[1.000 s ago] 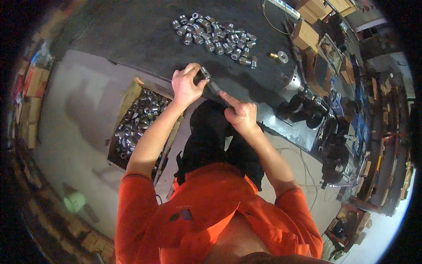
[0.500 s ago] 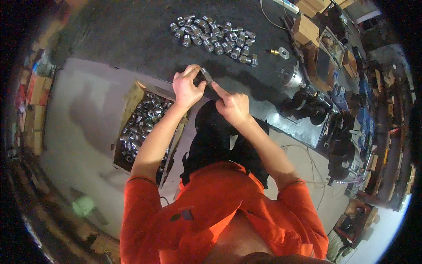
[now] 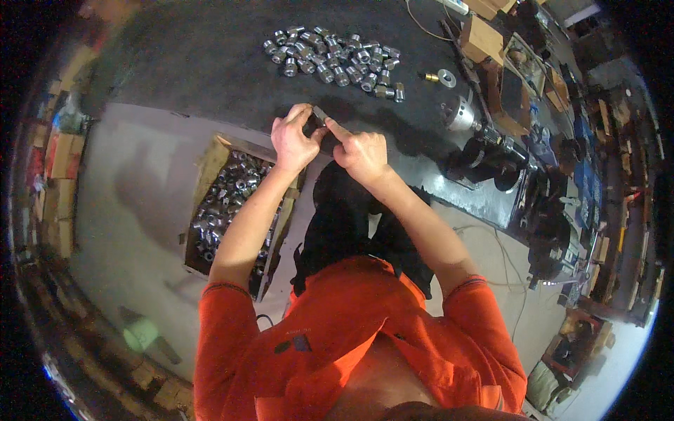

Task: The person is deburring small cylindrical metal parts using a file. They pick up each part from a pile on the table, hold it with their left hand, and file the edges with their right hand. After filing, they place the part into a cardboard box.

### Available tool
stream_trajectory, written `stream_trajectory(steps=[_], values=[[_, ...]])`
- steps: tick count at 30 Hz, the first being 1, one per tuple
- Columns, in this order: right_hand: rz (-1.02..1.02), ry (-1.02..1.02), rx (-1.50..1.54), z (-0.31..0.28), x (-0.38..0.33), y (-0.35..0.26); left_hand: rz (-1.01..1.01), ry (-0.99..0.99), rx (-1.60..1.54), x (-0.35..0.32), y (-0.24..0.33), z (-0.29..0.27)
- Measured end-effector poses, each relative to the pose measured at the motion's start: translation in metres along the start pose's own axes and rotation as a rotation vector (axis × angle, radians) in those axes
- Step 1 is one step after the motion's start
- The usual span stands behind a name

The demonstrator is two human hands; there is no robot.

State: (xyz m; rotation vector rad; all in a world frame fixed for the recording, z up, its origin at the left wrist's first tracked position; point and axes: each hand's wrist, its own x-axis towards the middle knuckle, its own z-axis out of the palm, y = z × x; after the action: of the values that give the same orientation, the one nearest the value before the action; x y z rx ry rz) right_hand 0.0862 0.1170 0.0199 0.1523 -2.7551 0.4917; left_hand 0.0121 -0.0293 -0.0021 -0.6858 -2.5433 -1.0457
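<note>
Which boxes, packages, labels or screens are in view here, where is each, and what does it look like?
Open cardboard box: on the floor below the bench edge, beside the left forearm; brown, rectangular, full of small silvery metal fittings.
Small wooden box: far right of the dark bench top; tan, blocky.
Stacked cartons: far left rim; brown and reddish, blurred.
No screen shows, and no label can be made out.

The fittings (image 3: 335, 59) at twelve o'clock are bright, glossy metal on a matt, dark tabletop (image 3: 203, 56). At nine o'clock a rough cardboard box (image 3: 210, 165) holds more shiny metal parts (image 3: 228, 200). The sleeves (image 3: 228, 330) — orange cloth — look soft and matt.
</note>
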Motion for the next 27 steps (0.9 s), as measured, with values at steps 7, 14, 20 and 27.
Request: stream_trajectory(steps=[7, 14, 20, 27], values=[[0.018, -0.036, 0.000, -0.005, -0.009, 0.001, 0.010, -0.012, -0.006, 0.000, -0.001, 0.002], [0.012, -0.006, 0.024, -0.005, -0.022, -0.002, 0.027, 0.024, -0.016, 0.000, -0.003, 0.003], [-0.010, -0.061, -0.014, 0.003, -0.003, -0.004, 0.008, -0.018, -0.004, 0.001, 0.002, 0.000], [0.005, -0.103, 0.112, -0.023, -0.042, 0.031, 0.027, 0.036, -0.035, 0.000, -0.001, 0.002]])
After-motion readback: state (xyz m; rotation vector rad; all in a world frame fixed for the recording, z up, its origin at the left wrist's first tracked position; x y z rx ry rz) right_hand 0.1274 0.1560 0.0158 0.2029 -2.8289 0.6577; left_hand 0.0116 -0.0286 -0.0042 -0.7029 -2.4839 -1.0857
